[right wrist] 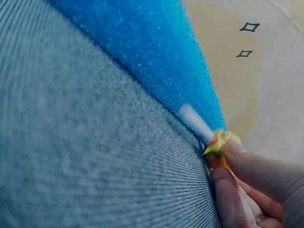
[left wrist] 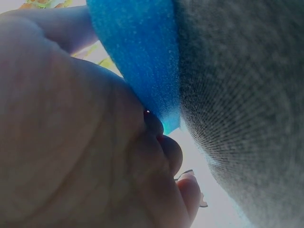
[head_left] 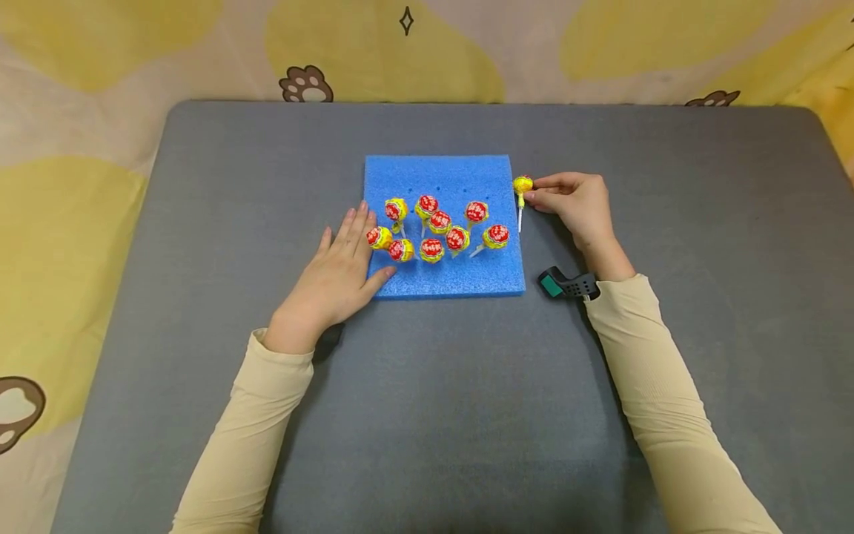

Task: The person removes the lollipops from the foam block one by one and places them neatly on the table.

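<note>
My right hand [head_left: 579, 208] pinches a lollipop [head_left: 523, 185] in a yellow and red wrapper, just off the right edge of a blue foam block [head_left: 437, 172]. In the right wrist view the thumb and fingers hold the lollipop [right wrist: 219, 146] by its wrapped head, its white stick [right wrist: 195, 124] pointing away from them. Several more lollipops [head_left: 431, 250] stand on their sticks in the foam, some leaning. With fingers straight, my left hand [head_left: 333, 278] rests against the foam's left edge, the thumb over its front left corner. The left wrist view shows the palm beside the foam's side [left wrist: 142, 52].
The foam lies on a grey table [head_left: 467, 415]. Small holes [head_left: 465, 190] dot its back part. A black wrist strap with a green piece [head_left: 552, 285] sits at the right wrist. Behind the table hangs a yellow and cream patterned cloth [head_left: 414, 59].
</note>
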The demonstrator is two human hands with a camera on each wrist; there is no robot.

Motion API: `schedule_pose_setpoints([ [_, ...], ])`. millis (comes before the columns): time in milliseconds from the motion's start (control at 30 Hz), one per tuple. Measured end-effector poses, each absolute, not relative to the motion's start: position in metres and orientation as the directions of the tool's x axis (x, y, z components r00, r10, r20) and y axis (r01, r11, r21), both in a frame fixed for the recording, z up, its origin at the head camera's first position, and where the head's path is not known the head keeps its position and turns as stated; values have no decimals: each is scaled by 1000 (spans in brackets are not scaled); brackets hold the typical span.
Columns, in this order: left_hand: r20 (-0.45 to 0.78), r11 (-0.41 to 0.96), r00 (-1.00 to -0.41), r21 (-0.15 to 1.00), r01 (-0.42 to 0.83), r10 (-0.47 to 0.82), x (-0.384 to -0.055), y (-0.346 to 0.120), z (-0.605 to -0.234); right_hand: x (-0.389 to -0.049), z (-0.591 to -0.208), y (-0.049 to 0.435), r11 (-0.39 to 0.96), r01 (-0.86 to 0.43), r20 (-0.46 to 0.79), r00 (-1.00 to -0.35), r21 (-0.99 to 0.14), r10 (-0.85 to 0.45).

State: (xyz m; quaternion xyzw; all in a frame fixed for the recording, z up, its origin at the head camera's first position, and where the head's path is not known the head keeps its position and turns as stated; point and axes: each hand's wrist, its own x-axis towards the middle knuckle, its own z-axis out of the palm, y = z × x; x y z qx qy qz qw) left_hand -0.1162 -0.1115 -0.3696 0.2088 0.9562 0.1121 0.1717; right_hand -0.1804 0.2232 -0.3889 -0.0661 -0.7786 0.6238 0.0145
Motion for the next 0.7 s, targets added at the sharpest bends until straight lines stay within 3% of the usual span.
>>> schedule_pose_setpoints([
  [700, -276, 890, -858, 285, 357, 433, -116, -111, -369, -178, -385, 230, 138, 132, -119, -988, -982, 101],
])
